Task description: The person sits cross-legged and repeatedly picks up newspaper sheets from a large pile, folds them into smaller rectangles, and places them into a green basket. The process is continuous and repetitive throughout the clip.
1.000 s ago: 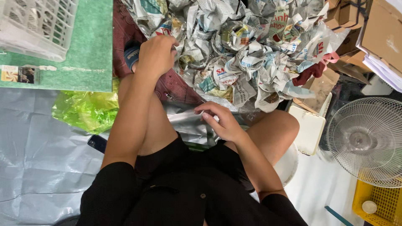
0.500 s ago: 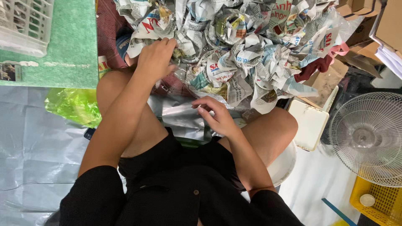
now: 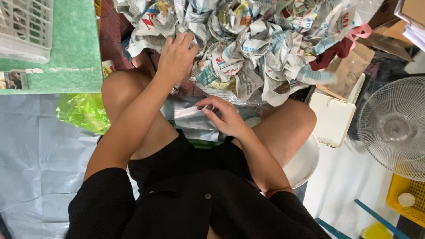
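At upper centre of the frame, the left hand (image 3: 177,55) rests on the heap of crumpled newspaper (image 3: 261,44), fingers loosely spread. At centre, the right hand (image 3: 226,117) pinches a silvery plastic sheet (image 3: 188,119) across the lap. A green board (image 3: 66,53) fills the upper left.

A cluttered home workspace or small packing room, judging by the heap of crumpled newspaper (image 3: 261,48), cardboard boxes (image 3: 354,66), a floor fan (image 3: 394,126), plastic sheeting (image 3: 40,155) and crates (image 3: 24,26).
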